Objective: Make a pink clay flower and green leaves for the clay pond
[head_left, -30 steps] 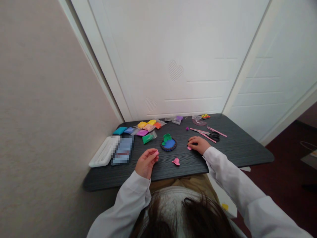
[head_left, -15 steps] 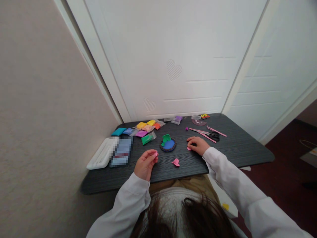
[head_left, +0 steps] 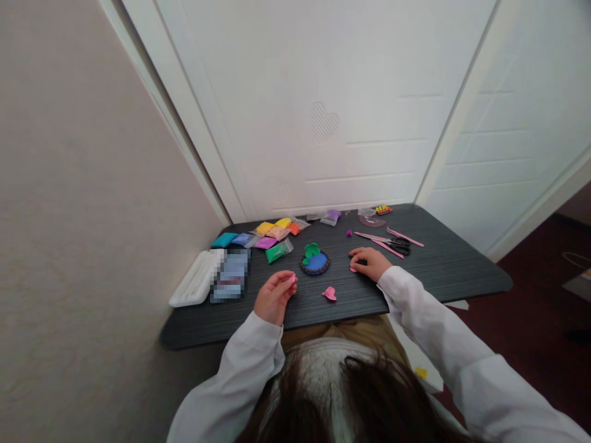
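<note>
My left hand (head_left: 276, 297) is closed in a pinch near the front edge of the table, with a small piece of pink clay (head_left: 292, 279) between thumb and fingertips. My right hand (head_left: 369, 263) rests on the tabletop, fingers curled down onto a flat pink clay piece (head_left: 353, 269) that the hand partly covers. Between the hands lies a pink petal-shaped clay piece (head_left: 329, 293). Behind it sits a round blue clay disc (head_left: 316, 263) with a dark beaded rim, and green clay leaves (head_left: 312, 250) stand on its back left side.
Clay packets in several colours, including a green packet (head_left: 279, 251), lie at the back left. A white tray (head_left: 198, 280) is at the left end. Scissors (head_left: 399, 246), pink tweezers-like tools (head_left: 406, 237) and a small purple clay bit (head_left: 349, 233) lie beyond my right hand.
The view has shifted slightly, so the tabletop things appear a little higher. Both hands keep nearly the same place and hold; the right fingers have flexed slightly over the flat pink piece.
</note>
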Available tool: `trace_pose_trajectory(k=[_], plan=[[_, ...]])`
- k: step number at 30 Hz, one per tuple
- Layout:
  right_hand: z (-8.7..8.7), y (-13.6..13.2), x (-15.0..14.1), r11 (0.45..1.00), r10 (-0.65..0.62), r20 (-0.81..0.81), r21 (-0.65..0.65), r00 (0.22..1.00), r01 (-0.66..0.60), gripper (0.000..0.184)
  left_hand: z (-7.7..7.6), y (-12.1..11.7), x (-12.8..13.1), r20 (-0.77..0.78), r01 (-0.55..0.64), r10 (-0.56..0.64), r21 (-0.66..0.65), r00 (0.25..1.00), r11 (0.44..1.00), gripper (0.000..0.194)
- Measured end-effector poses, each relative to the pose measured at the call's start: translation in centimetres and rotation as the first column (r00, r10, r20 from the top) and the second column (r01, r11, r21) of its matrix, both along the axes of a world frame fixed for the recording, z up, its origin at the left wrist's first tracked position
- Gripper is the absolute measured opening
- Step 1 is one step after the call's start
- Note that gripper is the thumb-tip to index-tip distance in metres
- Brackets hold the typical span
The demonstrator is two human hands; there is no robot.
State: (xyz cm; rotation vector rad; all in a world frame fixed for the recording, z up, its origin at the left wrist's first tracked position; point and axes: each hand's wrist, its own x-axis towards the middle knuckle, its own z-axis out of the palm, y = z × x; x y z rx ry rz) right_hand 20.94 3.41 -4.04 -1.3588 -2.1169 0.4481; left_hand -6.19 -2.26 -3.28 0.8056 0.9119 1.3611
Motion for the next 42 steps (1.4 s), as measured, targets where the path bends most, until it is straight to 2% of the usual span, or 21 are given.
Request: trace_pose_trajectory(k=[8,13,18,21,24,27,31,33,36,39,42], plan=[[0.2,-0.2,0.0,0.998,0.020,-0.124,-0.056,0.992,-0.027,0.010,-0.2,0.0,0.0,-0.088,-0.023,0.025,0.030,0.996,0.999,0.022],[0.3,-0.8,0.1,0.992,-0.008,-0.247,-0.120,0.969,-0.022,0.018,-0.4,0.1,0.2,-0.266,-0.044,0.068,0.094,0.962,0.995,0.025],[0.1,-1.8,-0.2,0.987,-0.060,-0.366,-0.159,0.929,0.001,0.020,-0.5,0.2,-0.3,-0.537,-0.031,0.131,0.191,0.833,0.981,0.016],[-0.1,-2.2,-0.5,0.984,-0.081,-0.420,-0.181,0.904,0.004,0.019,-0.4,0.3,-0.4,-0.634,0.001,0.154,0.237,0.758,0.971,0.012],[-0.3,-2.2,-0.7,0.980,-0.100,-0.462,-0.199,0.881,0.007,0.018,-0.2,0.4,0.0,-0.680,0.038,0.159,0.266,0.716,0.963,0.013],[-0.4,-2.1,-0.7,0.977,-0.121,-0.493,-0.212,0.862,0.016,0.018,0.1,0.2,0.5,-0.708,0.059,0.208,0.333,0.674,0.941,0.022],[-0.5,-2.0,-0.6,0.974,-0.145,-0.523,-0.225,0.840,0.029,0.019,0.2,-0.4,1.2,-0.786,0.251,0.259,0.460,0.561,0.852,0.027],[-0.5,-2.0,-0.7,0.973,-0.152,-0.535,-0.230,0.831,0.030,0.020,0.2,-0.7,1.7,-0.830,0.339,0.247,0.450,0.500,0.826,0.025],[-0.5,-2.0,-0.7,0.971,-0.158,-0.547,-0.235,0.822,0.030,0.020,-0.1,-0.9,2.5,-0.864,0.393,0.276,0.448,0.420,0.803,0.021],[-0.6,-2.0,-0.7,0.971,-0.160,-0.551,-0.237,0.819,0.030,0.020,-0.3,-0.9,3.1,-0.870,0.413,0.306,0.460,0.386,0.786,0.017],[-0.8,-1.9,-0.6,0.972,-0.158,-0.549,-0.231,0.821,0.032,0.020,-0.4,-0.8,3.5,-0.880,0.415,0.299,0.444,0.370,0.794,0.014]])
